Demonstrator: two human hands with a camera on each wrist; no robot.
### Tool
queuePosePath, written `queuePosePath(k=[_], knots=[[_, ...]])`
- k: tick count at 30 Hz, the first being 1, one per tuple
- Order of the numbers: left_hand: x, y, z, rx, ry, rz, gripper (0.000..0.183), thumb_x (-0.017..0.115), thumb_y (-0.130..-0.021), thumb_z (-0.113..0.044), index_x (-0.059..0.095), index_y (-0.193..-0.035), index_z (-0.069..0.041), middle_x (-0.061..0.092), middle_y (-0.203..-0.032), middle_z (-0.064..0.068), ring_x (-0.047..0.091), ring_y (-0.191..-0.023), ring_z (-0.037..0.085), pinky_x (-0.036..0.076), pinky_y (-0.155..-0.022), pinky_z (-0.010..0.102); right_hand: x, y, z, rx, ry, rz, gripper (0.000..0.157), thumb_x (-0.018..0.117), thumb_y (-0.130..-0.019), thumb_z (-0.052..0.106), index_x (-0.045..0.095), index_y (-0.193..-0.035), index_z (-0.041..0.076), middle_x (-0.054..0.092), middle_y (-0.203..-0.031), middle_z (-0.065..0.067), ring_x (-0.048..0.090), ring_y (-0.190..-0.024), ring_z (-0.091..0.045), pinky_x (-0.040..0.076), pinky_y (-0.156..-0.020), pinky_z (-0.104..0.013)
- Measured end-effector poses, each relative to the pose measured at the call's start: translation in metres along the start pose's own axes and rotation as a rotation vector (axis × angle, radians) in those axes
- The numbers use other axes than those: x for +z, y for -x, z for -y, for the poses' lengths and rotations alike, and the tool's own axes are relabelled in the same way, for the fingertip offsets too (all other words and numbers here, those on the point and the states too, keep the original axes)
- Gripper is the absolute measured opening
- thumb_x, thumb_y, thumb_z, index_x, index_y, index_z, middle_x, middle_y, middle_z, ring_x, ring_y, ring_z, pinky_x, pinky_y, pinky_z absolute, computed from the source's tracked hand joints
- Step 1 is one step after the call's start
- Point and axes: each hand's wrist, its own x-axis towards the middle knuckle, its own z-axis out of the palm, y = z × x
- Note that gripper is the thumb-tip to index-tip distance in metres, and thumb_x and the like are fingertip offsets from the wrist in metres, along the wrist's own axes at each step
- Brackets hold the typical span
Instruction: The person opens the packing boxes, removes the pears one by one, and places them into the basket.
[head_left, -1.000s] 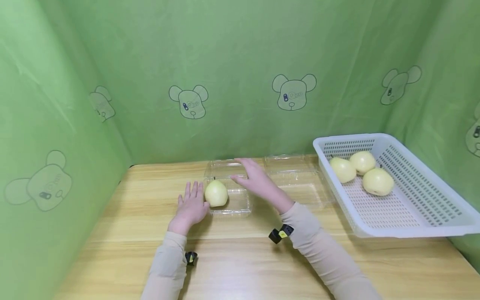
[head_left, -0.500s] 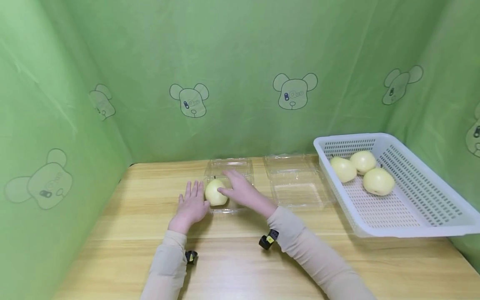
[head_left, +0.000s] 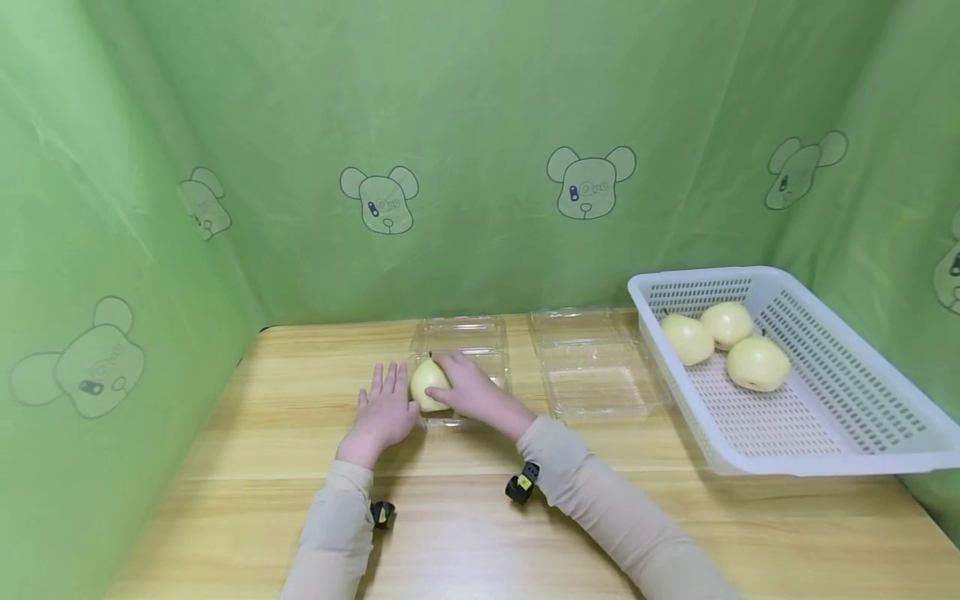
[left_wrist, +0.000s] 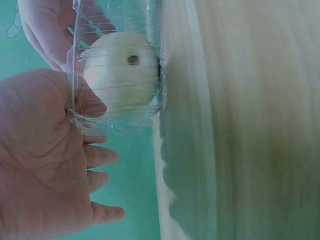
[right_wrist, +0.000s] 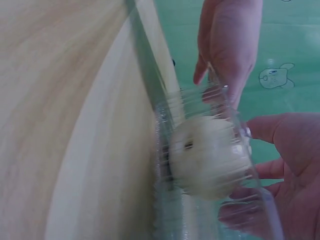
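Observation:
A pale yellow pear [head_left: 427, 385] sits upright in the left part of a clear plastic clamshell box [head_left: 491, 367], whose lid is folded back. My right hand [head_left: 476, 392] comes from the right and grips the pear, thumb in front and fingers over its far right side. Flat beside the box's left edge lies my left hand [head_left: 381, 415], fingers straight, its thumb at the box wall. In the left wrist view the pear [left_wrist: 122, 75] shows through the ribbed wall. The right wrist view is blurred, and the box there hides part of the right fingers.
A second opened clear box [head_left: 596, 387] stands to the right. Further right, a white perforated basket [head_left: 810, 425] holds three pears [head_left: 757, 363]. Green curtains [head_left: 480, 100] close in the back and sides of the wooden table [head_left: 450, 533].
My right hand has moved left and down from above the box onto the pear, and its fingers have come round it. The left hand has stayed in place.

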Motion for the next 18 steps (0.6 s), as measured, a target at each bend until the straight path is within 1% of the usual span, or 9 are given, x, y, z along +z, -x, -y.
queuePosePath(k=[5,10,14,18], knots=[[0.0001,0.0009,-0.0006,0.0,0.007,0.001,0.068,0.039,-0.1,-0.031,0.011,-0.156,-0.004,0.01,-0.164,0.018,-0.001,-0.152,0.038,0.009,-0.118,0.068,0.0038,-0.0017,0.0,0.027,-0.008,0.01,0.069,0.069,-0.089,0.034,0.042,-0.145,0.003,0.047,-0.145,-0.02,0.054,-0.125,-0.037,0.049,-0.103,-0.051],[-0.0002,0.0004,-0.0008,-0.005,0.003,-0.003,0.069,0.039,-0.1,-0.033,0.011,-0.156,-0.003,0.01,-0.163,0.019,-0.001,-0.152,0.038,0.01,-0.118,0.068,0.0069,-0.004,0.0007,0.044,-0.008,0.021,0.078,0.073,-0.085,0.036,0.039,-0.148,0.006,0.047,-0.144,-0.02,0.056,-0.121,-0.037,0.053,-0.098,-0.051],[-0.0005,0.0002,-0.0013,-0.007,0.01,-0.004,0.071,0.04,-0.101,-0.037,0.011,-0.156,-0.002,0.01,-0.163,0.019,0.0,-0.152,0.038,0.01,-0.118,0.068,0.0096,-0.0054,0.0,0.047,-0.018,0.028,0.082,0.077,-0.081,0.034,0.039,-0.148,0.007,0.049,-0.14,-0.02,0.058,-0.116,-0.035,0.054,-0.095,-0.05],[-0.0009,0.0006,-0.0015,-0.009,0.007,-0.004,0.071,0.041,-0.101,-0.036,0.011,-0.156,-0.002,0.01,-0.163,0.02,0.0,-0.152,0.039,0.01,-0.118,0.068,0.0107,-0.0067,-0.001,0.057,-0.048,0.035,0.084,0.079,-0.078,0.03,0.038,-0.148,0.009,0.047,-0.142,-0.02,0.057,-0.118,-0.036,0.053,-0.096,-0.053]])
